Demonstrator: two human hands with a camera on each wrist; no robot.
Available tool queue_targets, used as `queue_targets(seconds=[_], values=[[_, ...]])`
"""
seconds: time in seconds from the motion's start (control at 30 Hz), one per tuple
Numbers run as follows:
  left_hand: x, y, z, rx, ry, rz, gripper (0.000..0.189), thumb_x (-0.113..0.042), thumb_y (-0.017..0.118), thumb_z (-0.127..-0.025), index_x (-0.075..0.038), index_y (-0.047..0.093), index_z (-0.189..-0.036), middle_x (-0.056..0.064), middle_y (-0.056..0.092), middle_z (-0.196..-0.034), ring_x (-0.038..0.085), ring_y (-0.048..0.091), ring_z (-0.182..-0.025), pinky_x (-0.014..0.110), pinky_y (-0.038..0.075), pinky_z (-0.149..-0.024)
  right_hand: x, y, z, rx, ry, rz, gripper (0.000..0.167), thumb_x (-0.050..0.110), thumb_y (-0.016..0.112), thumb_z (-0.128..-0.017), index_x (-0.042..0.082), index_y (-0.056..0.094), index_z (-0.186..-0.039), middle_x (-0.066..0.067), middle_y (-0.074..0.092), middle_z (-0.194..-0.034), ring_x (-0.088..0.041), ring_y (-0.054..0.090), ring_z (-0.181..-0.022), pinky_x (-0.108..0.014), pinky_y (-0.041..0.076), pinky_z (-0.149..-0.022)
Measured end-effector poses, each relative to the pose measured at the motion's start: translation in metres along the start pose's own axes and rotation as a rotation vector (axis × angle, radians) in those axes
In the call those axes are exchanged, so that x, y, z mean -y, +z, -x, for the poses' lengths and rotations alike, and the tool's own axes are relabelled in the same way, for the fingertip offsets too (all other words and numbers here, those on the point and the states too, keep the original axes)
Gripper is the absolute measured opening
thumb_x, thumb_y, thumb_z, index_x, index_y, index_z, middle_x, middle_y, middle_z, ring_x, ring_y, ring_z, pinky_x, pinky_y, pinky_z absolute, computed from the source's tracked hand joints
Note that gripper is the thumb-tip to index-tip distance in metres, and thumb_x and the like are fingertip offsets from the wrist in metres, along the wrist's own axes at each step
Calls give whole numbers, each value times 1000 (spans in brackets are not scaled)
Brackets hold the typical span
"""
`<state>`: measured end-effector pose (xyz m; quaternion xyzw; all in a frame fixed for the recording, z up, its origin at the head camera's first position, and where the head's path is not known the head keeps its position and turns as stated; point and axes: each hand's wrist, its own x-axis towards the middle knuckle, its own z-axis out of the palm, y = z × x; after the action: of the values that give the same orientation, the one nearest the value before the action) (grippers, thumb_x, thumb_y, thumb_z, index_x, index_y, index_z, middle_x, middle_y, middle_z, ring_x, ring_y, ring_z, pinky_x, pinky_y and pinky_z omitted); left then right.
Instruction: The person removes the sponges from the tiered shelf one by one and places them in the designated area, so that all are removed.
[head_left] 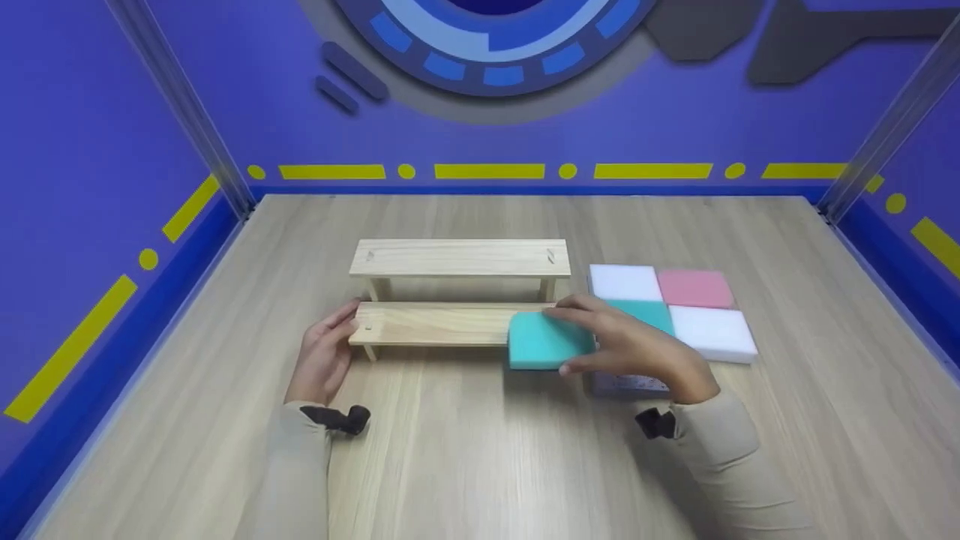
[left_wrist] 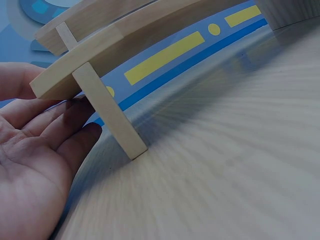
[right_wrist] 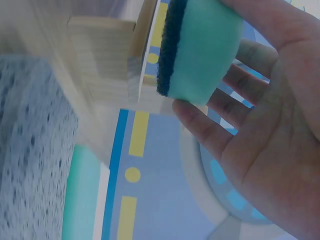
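My left hand (head_left: 324, 352) holds the left end of the front wooden bench (head_left: 427, 324), its thumb by the corner and other fingers under the board beside a leg (left_wrist: 111, 112). With its thumb and fingertips, my right hand (head_left: 630, 349) pinches a green sponge (head_left: 551, 341). In the right wrist view this sponge shows a dark scouring layer (right_wrist: 171, 47) on one face. From the head view it overlaps the front edge of the bench's right end, hiding that part of the board. A second wooden bench (head_left: 459, 257) stands just behind the front one.
To the right lie several sponges in a block: white (head_left: 624, 283), pink (head_left: 695, 289), green (head_left: 646, 315) and another white one (head_left: 712, 330). A speckled grey block (head_left: 630, 384) shows below my right hand. Blue walls (head_left: 495, 142) edge the wooden tabletop (head_left: 450, 450).
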<state>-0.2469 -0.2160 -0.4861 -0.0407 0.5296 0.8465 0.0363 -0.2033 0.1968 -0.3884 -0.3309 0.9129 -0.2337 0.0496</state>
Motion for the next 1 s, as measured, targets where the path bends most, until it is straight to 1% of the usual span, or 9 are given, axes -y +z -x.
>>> queue_targets(seconds=[0.17, 0.33, 0.53, 0.67, 0.83, 1.0], values=[[0, 1, 0, 4, 8, 15, 52, 9, 40, -95, 9, 26, -146, 19, 26, -156, 23, 25, -145, 28, 27, -118, -7, -4, 8, -13, 33, 5, 76, 29, 80, -77, 12, 47, -143, -11, 49, -135, -27, 50, -123, -45, 45, -105], [0, 1, -1, -2, -1, 9, 53, 8, 41, -95, 9, 26, -146, 18, 25, -157, 23, 24, -146, 28, 26, -118, -15, -6, 17, -10, 46, 3, 75, 29, 81, -76, 13, 49, -141, -11, 50, -135, -28, 50, -122, -47, 45, -105], [0, 1, -1, -11, -1, 7, 53, 8, 41, -95, 9, 26, -146, 17, 24, -158, 22, 22, -147, 28, 25, -118, -24, -10, 28, -15, 71, -8, 74, 24, 82, -76, 12, 49, -141, -11, 49, -136, -29, 49, -123, -48, 45, -104], [-1, 1, -1, -11, 4, 14, 52, 9, 40, -95, 11, 26, -145, 18, 24, -157, 22, 22, -146, 28, 25, -118, -28, -13, 33, -19, 89, -10, 74, 20, 81, -76, 10, 48, -142, -11, 48, -136, -28, 49, -120, -49, 46, -102], [-1, 1, -1, -3, 13, 29, 53, 11, 39, -95, 13, 23, -145, 21, 22, -157, 24, 20, -146, 29, 24, -118, -32, -18, 40, -2, 117, -36, 77, 15, 81, -74, 10, 46, -143, -10, 47, -135, -25, 47, -119, -48, 44, -102], [0, 1, -2, 3, 16, 32, 53, 11, 39, -95, 13, 23, -145, 21, 21, -157, 24, 19, -147, 29, 23, -119, -38, -22, 50, 5, 141, -26, 76, 15, 82, -73, 9, 48, -141, -12, 46, -135, -29, 47, -120, -52, 45, -101]])
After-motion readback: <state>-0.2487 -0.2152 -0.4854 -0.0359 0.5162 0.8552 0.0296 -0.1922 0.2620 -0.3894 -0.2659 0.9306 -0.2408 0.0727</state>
